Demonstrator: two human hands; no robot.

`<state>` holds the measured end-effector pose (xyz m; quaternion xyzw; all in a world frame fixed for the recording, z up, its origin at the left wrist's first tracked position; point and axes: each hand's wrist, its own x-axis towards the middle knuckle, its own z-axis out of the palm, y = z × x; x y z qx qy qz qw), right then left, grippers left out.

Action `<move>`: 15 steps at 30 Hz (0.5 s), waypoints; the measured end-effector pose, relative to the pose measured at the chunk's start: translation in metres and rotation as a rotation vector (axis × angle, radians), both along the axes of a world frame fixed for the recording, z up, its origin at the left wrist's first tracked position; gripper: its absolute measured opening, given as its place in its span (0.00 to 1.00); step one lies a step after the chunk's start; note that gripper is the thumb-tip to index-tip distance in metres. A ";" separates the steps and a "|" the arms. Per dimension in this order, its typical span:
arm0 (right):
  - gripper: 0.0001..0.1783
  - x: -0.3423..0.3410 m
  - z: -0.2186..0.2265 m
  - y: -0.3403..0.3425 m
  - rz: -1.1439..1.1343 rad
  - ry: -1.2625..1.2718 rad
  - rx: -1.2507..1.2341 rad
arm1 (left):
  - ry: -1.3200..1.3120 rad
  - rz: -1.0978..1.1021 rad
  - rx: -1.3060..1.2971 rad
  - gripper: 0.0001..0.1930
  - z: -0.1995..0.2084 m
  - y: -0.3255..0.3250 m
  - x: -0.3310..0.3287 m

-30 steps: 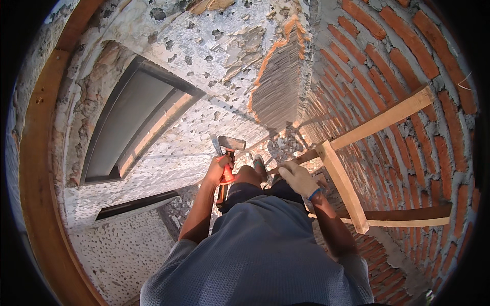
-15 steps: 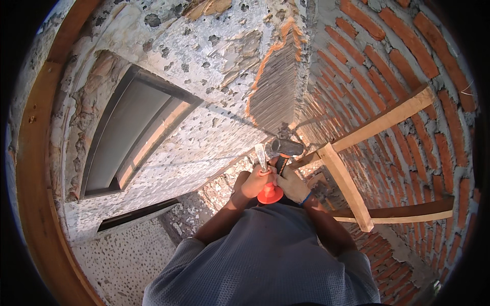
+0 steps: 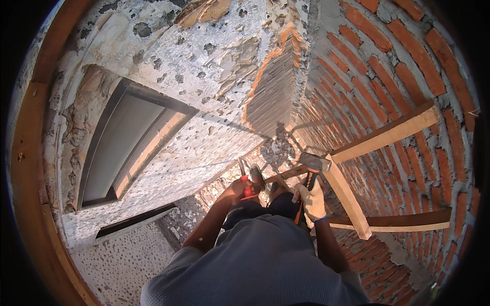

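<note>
My bare left hand (image 3: 235, 192) is wrapped round the red guarded grip of a chisel (image 3: 249, 189), whose metal blade points up and away from me. My right hand (image 3: 312, 201), in a pale work glove, grips the black and orange handle of a hammer (image 3: 314, 162). The hammer's heavy blocky head is uppermost, close by the wooden frame. The two hands are apart, one on each side of my legs, and each tool is clear of the walls.
A pitted white wall (image 3: 168, 153) with a dark-framed window (image 3: 130, 137) stands left, a brick wall (image 3: 377, 86) right. Timber pieces (image 3: 347, 196) jut from the brick side. Rubble (image 3: 201, 206) covers the floor around my shoe (image 3: 257, 177). A wooden post (image 3: 28, 148) runs along the far left.
My hands have moved apart: the left one with the chisel to the left, the right one with the hammer to the right. The view has shifted slightly.
</note>
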<state>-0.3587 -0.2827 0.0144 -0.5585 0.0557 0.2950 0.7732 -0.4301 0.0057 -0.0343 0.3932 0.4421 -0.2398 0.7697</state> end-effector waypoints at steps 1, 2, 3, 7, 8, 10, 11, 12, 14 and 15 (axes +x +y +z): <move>0.06 -0.008 0.000 -0.002 -0.027 0.207 0.045 | -0.061 -0.040 -0.077 0.11 -0.004 -0.001 -0.004; 0.06 -0.014 -0.001 -0.004 -0.001 0.231 0.035 | -0.056 -0.089 -0.117 0.11 -0.006 -0.003 -0.003; 0.06 -0.018 -0.002 -0.005 -0.047 0.146 0.031 | -0.118 -0.015 -0.213 0.13 -0.007 -0.008 0.003; 0.05 -0.029 -0.006 -0.004 -0.095 0.075 -0.034 | -0.451 -0.116 -0.246 0.14 0.001 -0.021 0.106; 0.06 -0.029 -0.007 -0.004 -0.083 0.091 -0.012 | -0.476 -0.058 -0.296 0.11 0.006 -0.027 0.142; 0.06 -0.030 -0.008 -0.004 -0.089 0.068 0.095 | -0.533 0.022 -0.390 0.08 0.019 -0.030 0.224; 0.12 -0.031 -0.009 -0.004 -0.091 0.065 0.138 | -0.538 0.099 -0.520 0.07 0.026 -0.032 0.259; 0.10 -0.032 -0.009 -0.005 -0.092 0.076 0.083 | -0.590 0.172 -0.674 0.08 0.033 -0.034 0.291; 0.06 -0.035 -0.009 -0.007 -0.081 0.053 0.055 | -0.726 0.265 -0.582 0.09 0.043 -0.037 0.345; 0.06 -0.037 -0.009 -0.007 -0.114 0.056 -0.017 | -0.709 0.299 -0.580 0.09 0.044 -0.037 0.366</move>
